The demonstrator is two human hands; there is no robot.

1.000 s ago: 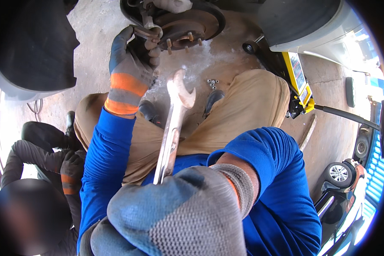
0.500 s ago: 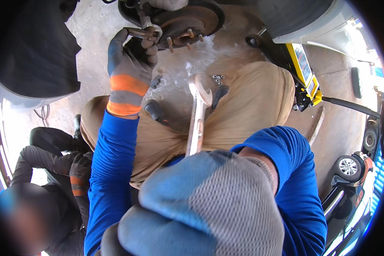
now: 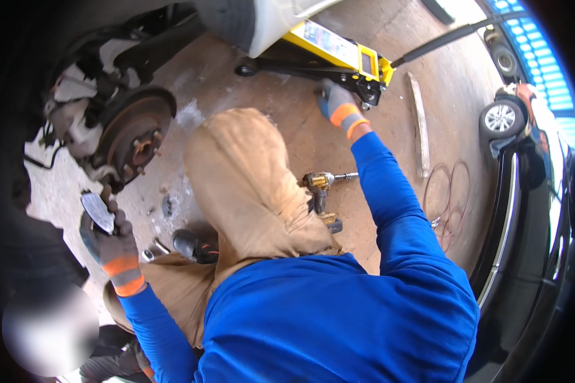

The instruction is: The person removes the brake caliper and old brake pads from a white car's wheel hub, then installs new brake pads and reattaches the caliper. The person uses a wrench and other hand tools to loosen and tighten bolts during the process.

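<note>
My left hand (image 3: 116, 239), in a grey glove with an orange-striped cuff, grips a flat grey brake pad (image 3: 98, 212) just below a rusty brake disc (image 3: 134, 137). Wheel studs stick out of the disc's hub. Far to the right, my right hand (image 3: 340, 108) is stretched out beside the yellow and black floor jack (image 3: 338, 54). Its fingers are dark and smeared, so whether they hold anything is unclear. On the floor right of my knee stands a yellow and black cordless impact wrench (image 3: 319, 191) with a long socket.
A wooden strip (image 3: 419, 121) and a thin looped hose (image 3: 450, 198) lie on the floor at right. Beyond is a dark car (image 3: 536, 223); a loose wheel (image 3: 501, 119) is near it. A shiny metal piece (image 3: 154, 251) lies by my shoe (image 3: 195, 246). Another person (image 3: 112, 354) sits at lower left.
My view has swung right. My right hand has gone from close before me out to the jack. The big open-ended spanner no longer stands up between my knees. My left hand has drawn back from the disc.
</note>
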